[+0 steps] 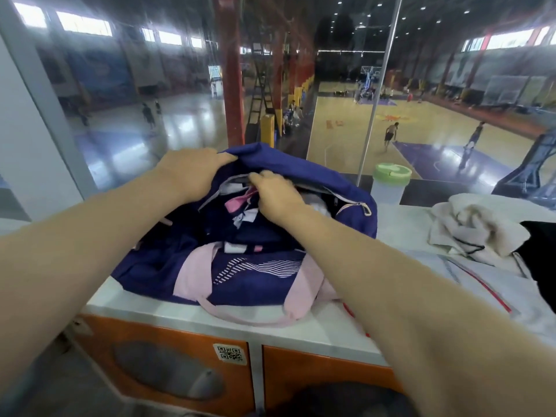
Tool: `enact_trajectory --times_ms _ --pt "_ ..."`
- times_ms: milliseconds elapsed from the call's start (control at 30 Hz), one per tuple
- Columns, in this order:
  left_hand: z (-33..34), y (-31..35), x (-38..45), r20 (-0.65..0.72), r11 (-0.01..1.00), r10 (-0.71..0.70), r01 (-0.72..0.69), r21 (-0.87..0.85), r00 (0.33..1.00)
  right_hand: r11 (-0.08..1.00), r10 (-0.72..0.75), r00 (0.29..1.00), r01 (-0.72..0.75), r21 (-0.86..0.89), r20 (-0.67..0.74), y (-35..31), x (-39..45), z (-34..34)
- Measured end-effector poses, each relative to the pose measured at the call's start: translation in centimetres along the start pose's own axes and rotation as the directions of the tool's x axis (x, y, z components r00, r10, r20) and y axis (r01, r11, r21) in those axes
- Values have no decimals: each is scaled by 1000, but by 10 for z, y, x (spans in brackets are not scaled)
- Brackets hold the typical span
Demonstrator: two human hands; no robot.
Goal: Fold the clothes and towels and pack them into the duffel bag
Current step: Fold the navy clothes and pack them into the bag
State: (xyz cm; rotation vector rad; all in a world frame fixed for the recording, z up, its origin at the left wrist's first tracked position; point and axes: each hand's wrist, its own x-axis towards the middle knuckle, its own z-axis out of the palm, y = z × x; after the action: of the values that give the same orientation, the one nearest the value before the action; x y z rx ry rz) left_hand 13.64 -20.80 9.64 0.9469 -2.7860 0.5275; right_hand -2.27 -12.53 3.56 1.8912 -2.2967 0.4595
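A navy duffel bag [255, 275] with pink straps and white stripes stands on the white counter top [156, 305]. My left hand [192, 170] grips the far upper flap of the bag and holds it up. My right hand [276, 197] is at the bag's open zipper mouth, fingers curled on the grey zipper edge beside a pink and white tag. Something white shows inside the bag behind my right hand. A crumpled cream towel [475, 224] lies to the right on the counter. A white garment with a red stripe [487, 284] lies flat under my right forearm.
A clear bottle with a green lid [391, 182] stands behind the bag, right of it. A dark item [541, 251] lies at the far right edge. Orange locker doors [168, 371] sit below the counter. A glass wall behind overlooks basketball courts with people.
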Motion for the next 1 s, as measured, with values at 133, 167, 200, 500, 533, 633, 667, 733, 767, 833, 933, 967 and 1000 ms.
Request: enact_trajectory --times_ms 133,167,200,500,533,633,667,733,767,833,933,967,1000 --pt "7 -2 -11 -5 1000 -12 12 -22 1000 984 171 985 -170 -50 25 -15 5 20" --pt "10 -3 -13 -12 1000 -12 11 -25 1000 989 150 988 -150 -11 21 -20 0 21" --pt "12 -5 -14 -29 999 -10 9 -40 1000 993 112 994 -112 41 -4 -25 -8 19" --pt "30 8 -20 -388 989 144 -119 89 910 977 205 971 -195 -88 126 -17 -102 -2" --pt "32 14 -21 -463 963 269 -242 120 845 964 257 943 -236 -121 211 -14 -104 -1" --pt "43 38 -29 -268 868 422 -471 -157 866 960 281 909 -263 -101 308 -10 -105 -6" --pt "49 45 -31 -79 874 377 -382 -301 923 962 274 903 -258 -90 333 -9 -104 -9" --pt "60 52 -31 212 869 292 -166 -467 932 966 253 879 -254 -54 404 -7 -102 -14" --pt "63 54 -29 314 863 255 -69 -501 914 967 241 869 -252 -33 432 -6 -103 -16" --pt "62 60 -22 444 855 207 59 -515 872 973 197 886 -229 27 419 -4 -106 -20" --pt "63 68 -8 488 879 200 64 -473 850 983 70 963 -111 148 259 -5 -115 -27" --pt "64 69 -6 488 884 217 41 -465 845 979 7 979 -49 200 205 -7 -119 -31" --pt "65 69 -4 490 886 235 23 -464 840 963 -58 985 13 269 161 -11 -123 -35"
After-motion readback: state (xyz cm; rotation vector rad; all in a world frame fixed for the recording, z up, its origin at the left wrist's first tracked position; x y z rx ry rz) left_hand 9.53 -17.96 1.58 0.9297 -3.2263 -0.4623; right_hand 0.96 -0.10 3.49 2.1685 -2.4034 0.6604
